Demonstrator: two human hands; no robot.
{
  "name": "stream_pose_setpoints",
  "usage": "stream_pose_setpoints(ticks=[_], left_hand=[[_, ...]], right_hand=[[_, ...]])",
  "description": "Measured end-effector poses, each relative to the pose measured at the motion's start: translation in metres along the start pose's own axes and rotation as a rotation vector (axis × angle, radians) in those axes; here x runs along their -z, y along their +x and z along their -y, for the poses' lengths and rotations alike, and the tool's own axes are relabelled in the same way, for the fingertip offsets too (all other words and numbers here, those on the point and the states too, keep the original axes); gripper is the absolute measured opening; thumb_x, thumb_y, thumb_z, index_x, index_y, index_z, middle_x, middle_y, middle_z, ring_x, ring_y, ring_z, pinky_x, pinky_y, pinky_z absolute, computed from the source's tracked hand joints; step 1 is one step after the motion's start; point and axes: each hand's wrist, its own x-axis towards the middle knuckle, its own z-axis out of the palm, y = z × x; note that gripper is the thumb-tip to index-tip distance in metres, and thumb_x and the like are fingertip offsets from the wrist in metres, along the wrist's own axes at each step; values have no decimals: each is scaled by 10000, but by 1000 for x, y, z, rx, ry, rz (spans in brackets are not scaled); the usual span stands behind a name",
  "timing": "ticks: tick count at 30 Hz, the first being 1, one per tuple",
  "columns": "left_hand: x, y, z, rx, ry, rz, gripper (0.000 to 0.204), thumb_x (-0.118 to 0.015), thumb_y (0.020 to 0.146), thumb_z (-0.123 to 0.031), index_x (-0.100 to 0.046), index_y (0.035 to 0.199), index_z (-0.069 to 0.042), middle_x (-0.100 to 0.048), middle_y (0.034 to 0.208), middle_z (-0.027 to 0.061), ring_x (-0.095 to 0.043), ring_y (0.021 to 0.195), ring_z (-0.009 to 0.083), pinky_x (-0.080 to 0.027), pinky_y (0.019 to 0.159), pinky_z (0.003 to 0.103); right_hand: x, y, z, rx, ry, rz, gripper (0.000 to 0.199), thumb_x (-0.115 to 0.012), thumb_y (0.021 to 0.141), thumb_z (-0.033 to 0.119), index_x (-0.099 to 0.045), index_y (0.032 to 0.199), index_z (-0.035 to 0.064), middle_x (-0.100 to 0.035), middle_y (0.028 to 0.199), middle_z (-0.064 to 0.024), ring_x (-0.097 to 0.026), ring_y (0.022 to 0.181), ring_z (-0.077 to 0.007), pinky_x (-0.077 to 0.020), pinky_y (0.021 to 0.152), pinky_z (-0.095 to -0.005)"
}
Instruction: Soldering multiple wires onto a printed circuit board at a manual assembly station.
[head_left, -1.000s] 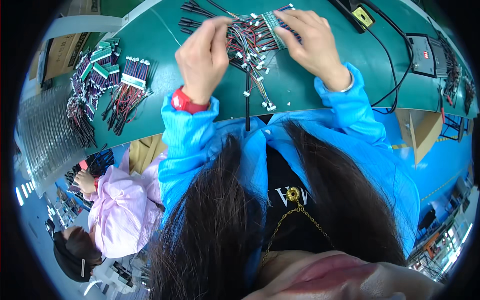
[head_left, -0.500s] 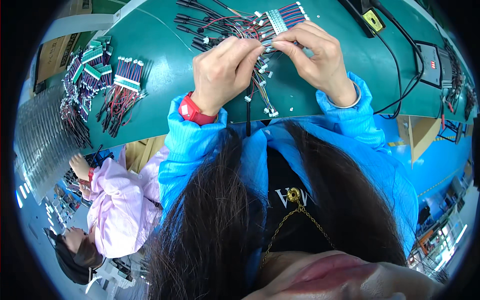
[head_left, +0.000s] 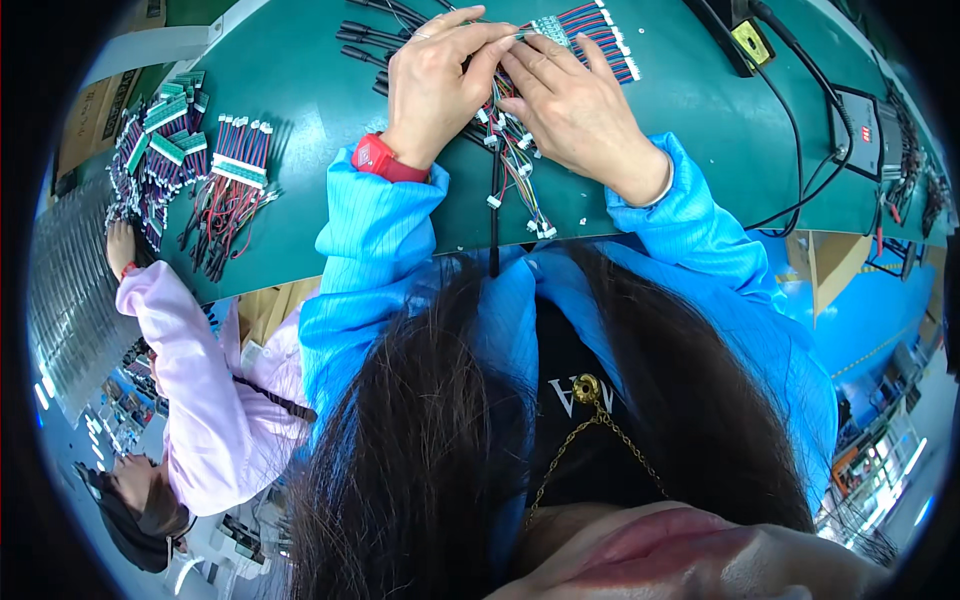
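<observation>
A bundle of thin coloured wires (head_left: 525, 185) with small white plugs fans out under my hands on the green table. My left hand (head_left: 435, 90) is closed, thumb and fingertips pinched on a thin wire at the bundle's upper part. My right hand (head_left: 575, 115) lies over the bundle with its fingers stretched out, fingertips close to the left ones. Past the right fingers is a pale green-white strip of connectors or boards (head_left: 548, 28), with red, blue and black leads (head_left: 605, 45) ending in white plugs. Black cable ends (head_left: 362, 40) stick out left of my left hand.
At left lie a wired connector set (head_left: 240, 170) and a pile of similar green-white strips (head_left: 165, 130). A person in a pink sleeve (head_left: 165, 310) reaches towards that pile. At right are a grey box with a red display (head_left: 858, 135), a yellow pad (head_left: 750, 42) and looping black cables (head_left: 800, 180).
Both hands have moved slightly up and to the left. My right hand has gone from a pinch to stretched fingers over the wires. The neighbour's hand has reached up to the pile.
</observation>
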Motion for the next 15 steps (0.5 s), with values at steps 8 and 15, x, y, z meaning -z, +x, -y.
stream_pose_setpoints(ticks=[8,15], left_hand=[[-10,-6,8,27,120,19,138,-692,858,-182,-778,914,-89,-751,873,94,-710,825,282,-540,871,394],[-16,-5,5,107,150,-6,122,-696,823,-192,-759,839,-89,-714,730,105,-678,652,290,-549,859,403]], right_hand=[[17,-18,-25,15,202,-139,407,-711,903,233,-651,1227,-6,-698,1182,-111,-641,1142,-257,-473,994,-472],[58,-53,-108,-941,1240,-746,533,-677,974,172,-382,1351,-62,-681,1087,-273,-736,811,-281,-593,670,-301]])
